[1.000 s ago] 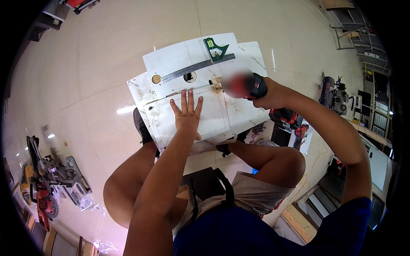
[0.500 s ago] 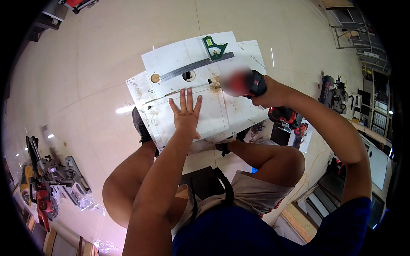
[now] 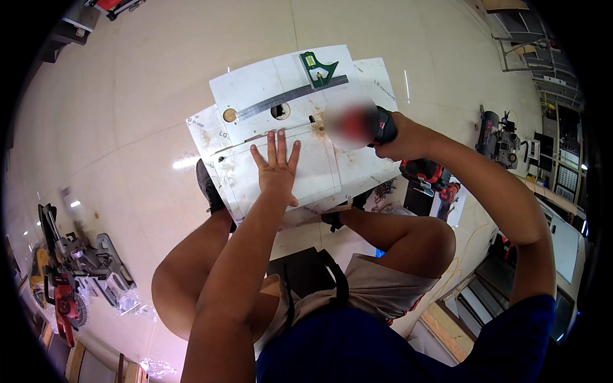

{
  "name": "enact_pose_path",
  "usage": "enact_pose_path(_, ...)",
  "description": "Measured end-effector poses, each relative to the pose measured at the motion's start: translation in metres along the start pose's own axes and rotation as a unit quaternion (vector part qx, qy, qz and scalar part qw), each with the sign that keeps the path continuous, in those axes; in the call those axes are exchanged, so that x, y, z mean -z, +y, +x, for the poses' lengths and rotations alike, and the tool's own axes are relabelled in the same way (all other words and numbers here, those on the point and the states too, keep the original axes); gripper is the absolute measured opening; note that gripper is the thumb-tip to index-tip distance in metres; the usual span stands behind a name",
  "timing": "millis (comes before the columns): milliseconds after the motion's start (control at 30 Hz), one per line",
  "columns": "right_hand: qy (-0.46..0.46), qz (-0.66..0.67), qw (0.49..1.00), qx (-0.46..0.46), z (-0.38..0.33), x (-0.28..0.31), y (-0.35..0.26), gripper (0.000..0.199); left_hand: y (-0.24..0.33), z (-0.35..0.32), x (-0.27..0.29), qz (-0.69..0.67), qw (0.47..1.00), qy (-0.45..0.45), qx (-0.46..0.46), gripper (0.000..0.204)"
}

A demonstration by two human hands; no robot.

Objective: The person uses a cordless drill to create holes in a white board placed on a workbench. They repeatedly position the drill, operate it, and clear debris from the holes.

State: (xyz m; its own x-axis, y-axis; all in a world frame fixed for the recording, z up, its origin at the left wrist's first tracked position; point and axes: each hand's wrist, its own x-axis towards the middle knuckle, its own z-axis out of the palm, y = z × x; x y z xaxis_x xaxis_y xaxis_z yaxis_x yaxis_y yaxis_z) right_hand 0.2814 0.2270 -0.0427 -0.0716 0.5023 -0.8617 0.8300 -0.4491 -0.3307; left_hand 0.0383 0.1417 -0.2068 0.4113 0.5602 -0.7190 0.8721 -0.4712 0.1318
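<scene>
Right grip (image 3: 403,140) stays clamped on the power tool (image 3: 365,124), left hand (image 3: 276,171) still spread flat on the white board (image 3: 315,167).

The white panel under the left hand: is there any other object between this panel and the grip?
Nothing visible stands between them: the left-hand grip lies spread, apparently directly on the white panel. The nearby metal ruler lies farther from the person, beyond that grip, so it is not in the way.
</scene>
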Motion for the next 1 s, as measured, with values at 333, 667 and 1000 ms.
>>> enact_pose_path(333,-0.016,-0.003,1.0,0.004,0.006,0.003,0.003,0.039,0.0,0.0,0.001,-0.008,1.0,-0.006,0.0,0.162)
enact_pose_path(667,-0.01,0.016,1.0,0.006,-0.006,0.002,-0.008,0.043,0.001,-0.001,0.002,-0.002,1.0,-0.01,0.004,0.162)
enact_pose_path(1000,-0.023,0.017,1.0,-0.011,-0.002,0.003,-0.005,0.044,0.001,-0.001,0.002,-0.004,1.0,-0.003,-0.002,0.162)
